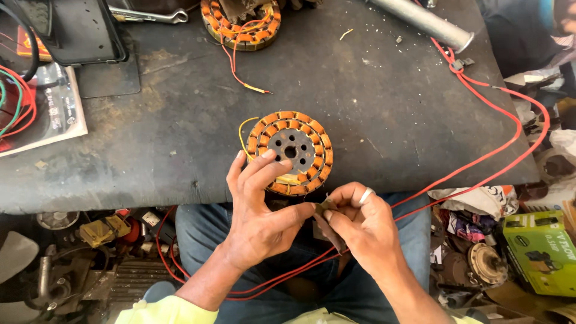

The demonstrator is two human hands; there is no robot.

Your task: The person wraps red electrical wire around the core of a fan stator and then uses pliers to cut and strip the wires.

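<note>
A person seated at a dark workbench [384, 108] works over a round motor stator [292, 152] wound with copper coils, which lies flat near the bench's front edge, just beyond both hands. The left hand [261, 210] is spread, its fingers apart and stretched forward so that the fingertips rest on the near rim of the stator, where a pale yellowish slip [289, 179] shows among the windings; its thumb reaches sideways toward the other hand. The right hand [360, 225], wearing a pale ring, is pinched together on a small dark strip [329, 225] held between thumb and fingers, just beside the left thumb and a little short of the stator. A thin yellow wire [243, 135] curls out of the stator on the far side of the left fingers.

Well beyond the hands, at the bench's far edge, sits a second stator [242, 24] trailing red and yellow leads. A spanner [150, 15] lies to its left, and a grey metal tube [423, 21] lies far off beyond the right hand. A long red cable [510, 135] loops from the tube's end around the right side and passes beneath both wrists, across the person's blue trousers. A green carton [540, 249] stands on the floor to the right of the right hand.
</note>
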